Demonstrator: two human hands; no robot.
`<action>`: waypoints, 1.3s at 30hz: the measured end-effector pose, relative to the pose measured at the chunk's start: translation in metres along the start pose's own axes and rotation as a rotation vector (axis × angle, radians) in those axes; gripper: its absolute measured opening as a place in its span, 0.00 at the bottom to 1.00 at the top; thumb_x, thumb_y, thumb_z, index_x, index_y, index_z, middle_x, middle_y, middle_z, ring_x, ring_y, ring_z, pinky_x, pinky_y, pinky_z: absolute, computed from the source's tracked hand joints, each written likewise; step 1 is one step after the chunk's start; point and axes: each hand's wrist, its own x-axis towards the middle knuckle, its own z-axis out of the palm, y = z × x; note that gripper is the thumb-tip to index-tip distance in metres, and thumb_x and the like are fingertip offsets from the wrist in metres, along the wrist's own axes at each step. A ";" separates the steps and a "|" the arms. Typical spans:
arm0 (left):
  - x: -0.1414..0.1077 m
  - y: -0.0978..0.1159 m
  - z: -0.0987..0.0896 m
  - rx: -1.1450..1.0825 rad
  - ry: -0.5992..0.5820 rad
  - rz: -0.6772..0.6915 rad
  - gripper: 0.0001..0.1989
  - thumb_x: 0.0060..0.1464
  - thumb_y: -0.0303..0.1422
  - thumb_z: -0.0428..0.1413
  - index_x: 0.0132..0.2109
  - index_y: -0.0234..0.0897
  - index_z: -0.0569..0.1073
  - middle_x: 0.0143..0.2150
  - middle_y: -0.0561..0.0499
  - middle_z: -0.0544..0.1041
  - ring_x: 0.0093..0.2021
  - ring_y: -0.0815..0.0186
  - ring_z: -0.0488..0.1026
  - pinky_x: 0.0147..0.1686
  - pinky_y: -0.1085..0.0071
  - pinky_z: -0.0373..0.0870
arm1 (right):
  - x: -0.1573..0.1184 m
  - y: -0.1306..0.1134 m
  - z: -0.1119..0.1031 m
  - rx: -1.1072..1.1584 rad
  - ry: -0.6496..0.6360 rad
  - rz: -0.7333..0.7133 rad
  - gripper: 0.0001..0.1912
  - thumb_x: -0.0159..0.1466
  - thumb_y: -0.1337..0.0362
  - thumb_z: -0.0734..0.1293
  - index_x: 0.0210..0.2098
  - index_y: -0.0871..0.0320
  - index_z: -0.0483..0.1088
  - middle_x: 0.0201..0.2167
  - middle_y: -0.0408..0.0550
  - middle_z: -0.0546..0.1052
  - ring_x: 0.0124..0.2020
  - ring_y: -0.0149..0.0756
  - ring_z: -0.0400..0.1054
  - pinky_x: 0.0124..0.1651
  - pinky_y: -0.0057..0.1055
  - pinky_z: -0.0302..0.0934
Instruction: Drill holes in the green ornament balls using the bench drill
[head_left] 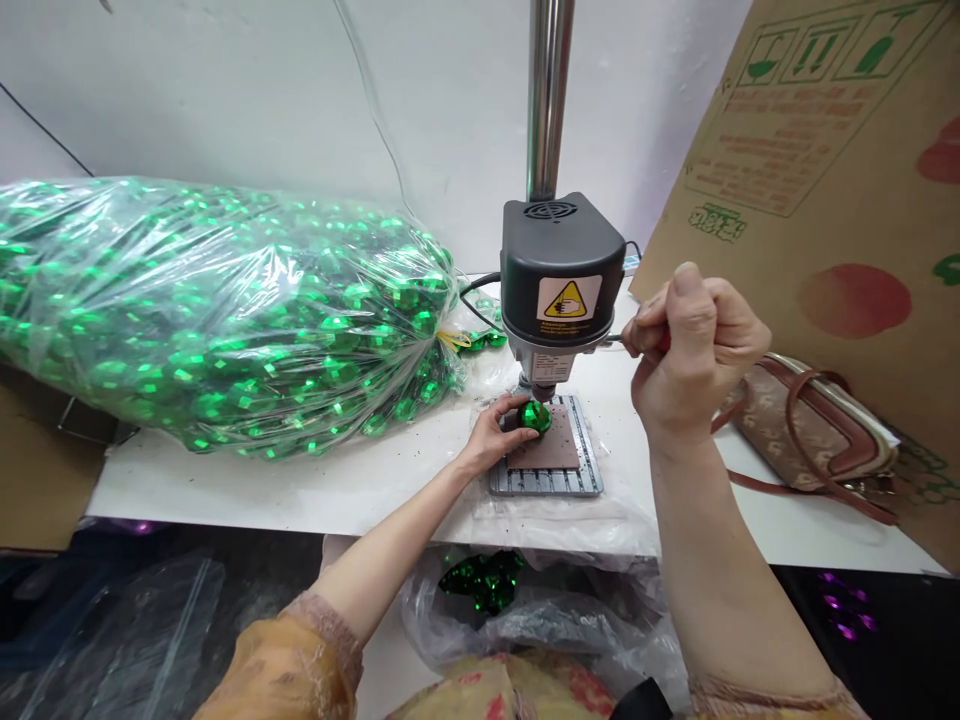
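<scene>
My left hand (501, 434) holds a shiny green faceted ball (535, 418) between thumb and fingers. The ball rests over a brown pad (551, 452) on the slotted metal base (546, 490) of a small drill press. Directly above it is the black machine head (559, 255), its lower end close to or touching the ball; the exact contact is hard to make out. On the right, my right hand (694, 335) is raised and closed around the press's lever (615, 339), most of which my fingers hide.
A large clear bag of green balls (247, 320) lies on the white table (300, 495) at left. At right are a patterned handbag (817, 425) and a cardboard box (817, 220). Below the table edge, plastic holds green pieces (487, 582). A metal column (550, 100) rises behind.
</scene>
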 end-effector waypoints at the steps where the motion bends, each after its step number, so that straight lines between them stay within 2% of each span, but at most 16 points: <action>1: -0.001 0.001 0.001 0.018 -0.007 0.013 0.35 0.42 0.46 0.77 0.57 0.41 0.81 0.61 0.41 0.80 0.70 0.43 0.69 0.73 0.46 0.58 | 0.000 0.000 0.000 -0.009 -0.006 0.000 0.20 0.66 0.54 0.70 0.21 0.57 0.69 0.14 0.35 0.61 0.15 0.21 0.54 0.21 0.29 0.49; 6: -0.005 0.007 0.005 0.036 -0.043 0.113 0.36 0.42 0.48 0.76 0.57 0.39 0.79 0.56 0.42 0.79 0.59 0.49 0.76 0.62 0.53 0.71 | -0.001 0.001 -0.001 -0.022 -0.010 -0.022 0.21 0.67 0.52 0.70 0.21 0.54 0.69 0.14 0.35 0.60 0.15 0.23 0.54 0.21 0.31 0.48; 10: -0.007 0.010 0.008 0.049 -0.055 0.137 0.35 0.42 0.45 0.77 0.56 0.39 0.79 0.53 0.43 0.77 0.54 0.51 0.76 0.58 0.55 0.73 | -0.002 0.002 -0.002 -0.022 -0.013 -0.024 0.21 0.67 0.51 0.70 0.21 0.53 0.69 0.15 0.36 0.60 0.15 0.25 0.53 0.21 0.32 0.48; 16: -0.009 0.005 0.018 -0.042 -0.105 0.030 0.34 0.43 0.43 0.76 0.56 0.40 0.75 0.57 0.43 0.76 0.59 0.51 0.75 0.61 0.56 0.71 | -0.002 0.001 -0.002 -0.095 -0.002 -0.035 0.22 0.68 0.51 0.68 0.21 0.52 0.67 0.15 0.36 0.59 0.16 0.25 0.52 0.22 0.33 0.50; 20: -0.011 0.001 0.020 -0.040 -0.107 -0.039 0.36 0.42 0.43 0.77 0.58 0.42 0.75 0.59 0.44 0.77 0.60 0.50 0.75 0.64 0.55 0.70 | -0.002 0.001 -0.002 -0.067 -0.019 -0.040 0.20 0.68 0.53 0.68 0.21 0.52 0.68 0.15 0.36 0.60 0.16 0.25 0.53 0.22 0.33 0.49; 28: -0.012 -0.003 0.020 -0.022 -0.076 -0.004 0.37 0.43 0.43 0.77 0.58 0.42 0.75 0.60 0.42 0.77 0.67 0.45 0.71 0.69 0.50 0.64 | -0.020 0.006 -0.009 0.013 0.009 -0.107 0.21 0.68 0.57 0.69 0.20 0.54 0.68 0.14 0.35 0.59 0.15 0.25 0.54 0.21 0.31 0.47; 39: -0.014 -0.004 0.020 0.000 -0.070 -0.002 0.36 0.43 0.42 0.76 0.58 0.43 0.75 0.60 0.42 0.77 0.66 0.45 0.71 0.69 0.50 0.64 | -0.030 0.016 -0.012 0.031 0.035 -0.273 0.22 0.68 0.61 0.67 0.18 0.56 0.64 0.13 0.35 0.57 0.14 0.22 0.50 0.19 0.28 0.50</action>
